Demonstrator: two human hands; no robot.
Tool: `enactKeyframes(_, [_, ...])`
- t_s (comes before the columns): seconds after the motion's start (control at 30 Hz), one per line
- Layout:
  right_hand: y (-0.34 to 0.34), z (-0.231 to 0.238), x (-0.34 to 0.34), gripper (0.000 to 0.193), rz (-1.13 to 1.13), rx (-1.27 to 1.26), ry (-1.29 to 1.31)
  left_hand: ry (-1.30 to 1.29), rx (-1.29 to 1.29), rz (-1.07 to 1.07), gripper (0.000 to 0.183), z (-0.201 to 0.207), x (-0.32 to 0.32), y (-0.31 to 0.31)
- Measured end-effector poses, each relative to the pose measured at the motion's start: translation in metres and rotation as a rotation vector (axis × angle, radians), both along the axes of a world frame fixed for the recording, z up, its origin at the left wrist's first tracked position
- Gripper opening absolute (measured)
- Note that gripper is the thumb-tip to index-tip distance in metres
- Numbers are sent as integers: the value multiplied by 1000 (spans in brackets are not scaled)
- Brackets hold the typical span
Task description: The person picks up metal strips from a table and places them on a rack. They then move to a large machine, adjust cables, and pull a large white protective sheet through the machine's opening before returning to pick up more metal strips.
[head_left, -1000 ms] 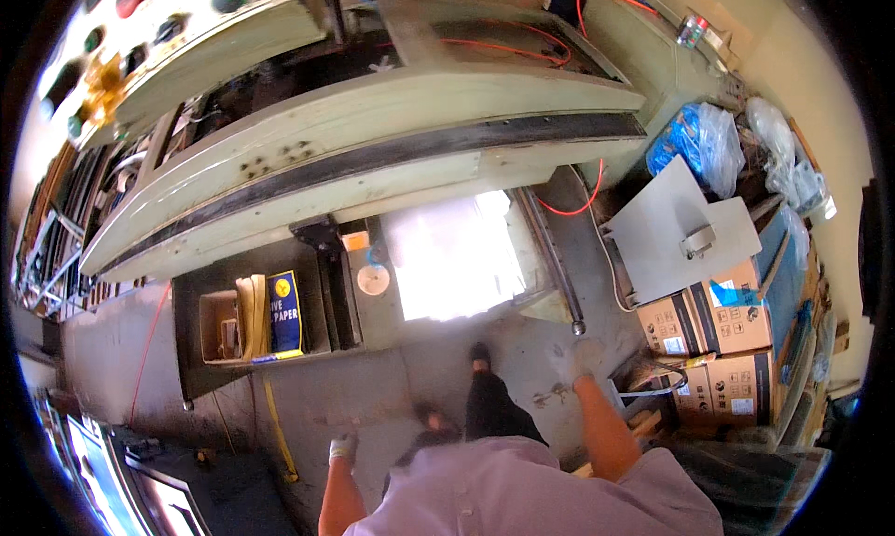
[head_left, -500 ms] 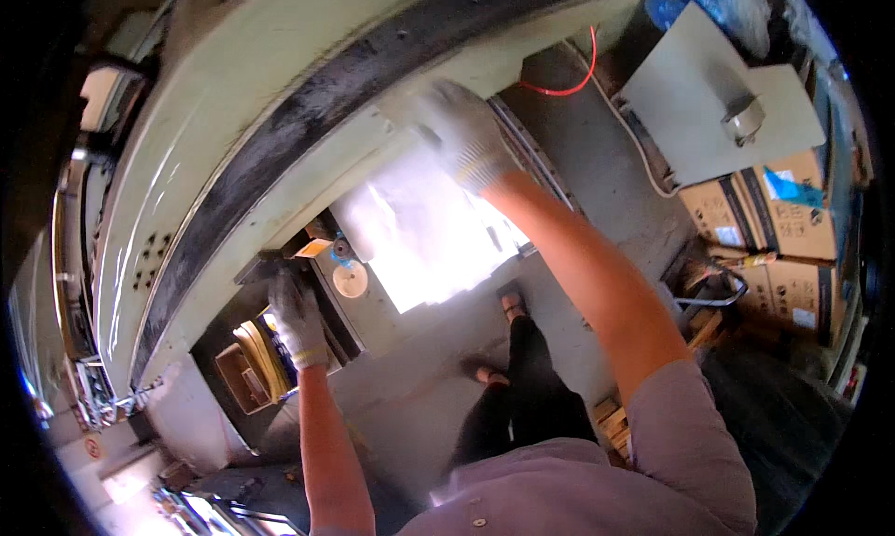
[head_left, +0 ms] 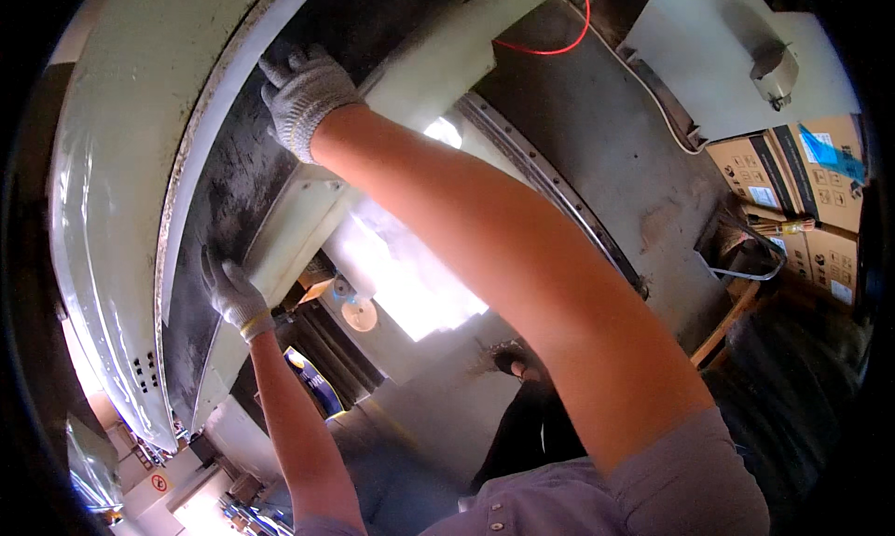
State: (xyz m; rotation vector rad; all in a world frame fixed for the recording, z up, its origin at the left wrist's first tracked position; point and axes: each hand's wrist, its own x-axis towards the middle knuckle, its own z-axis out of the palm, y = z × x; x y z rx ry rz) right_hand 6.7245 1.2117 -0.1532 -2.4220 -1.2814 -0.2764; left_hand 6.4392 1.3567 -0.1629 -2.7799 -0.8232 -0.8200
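My right hand (head_left: 309,103), in a grey knit glove, rests on the dark, scuffed band (head_left: 238,163) of a large pale-green machine (head_left: 121,154). Its fingers are somewhat bent and apart, with nothing visible in them. Nearer me on the same band's lower part lies my left hand (head_left: 235,298), gloved too, fingers stretched out. Beyond both sets of fingertips a thin pale strip (head_left: 219,116) runs along the band's far edge; whether it is a separate piece I cannot tell.
Below the machine lie a brightly lit pale surface (head_left: 401,275) and a round cream disc (head_left: 359,314). A dark rail with holes (head_left: 559,191) crosses the floor. Cardboard boxes (head_left: 830,182) stand right, beside a grey panel (head_left: 736,61). A red cable (head_left: 559,49) hangs at top.
Both hands have moved up and left onto the dark band, the right one farther, from above the bright surface. The pale strip now shows at the band's far edge. The view has shifted closer.
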Motion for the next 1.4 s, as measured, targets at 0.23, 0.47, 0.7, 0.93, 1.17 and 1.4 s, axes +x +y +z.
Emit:
enactKeyframes(0.23, [57,11,36,41,-43,-53,40,25,-42,28,48,0,11,-6])
enactKeyframes(0.47, [46,24,40,27,89,-76,90,19,18,-1,48,7,9,-12])
enactKeyframes(0.7, [-45,11,-44,56,406,663,-22,12,-69,-60,50,4,3,-7])
enactKeyframes(0.93, [-208,-35,-137,39,373,409,421,-1155,-1524,-99,96,21,-38,-103])
enactKeyframes(1.17, [-319,-108,-166,33,308,336,552,-1418,-1900,169,23,-69,-162,-100])
enactKeyframes(1.4, [-291,-124,-155,35,98,87,554,-1616,-1893,812,31,-214,-198,-146])
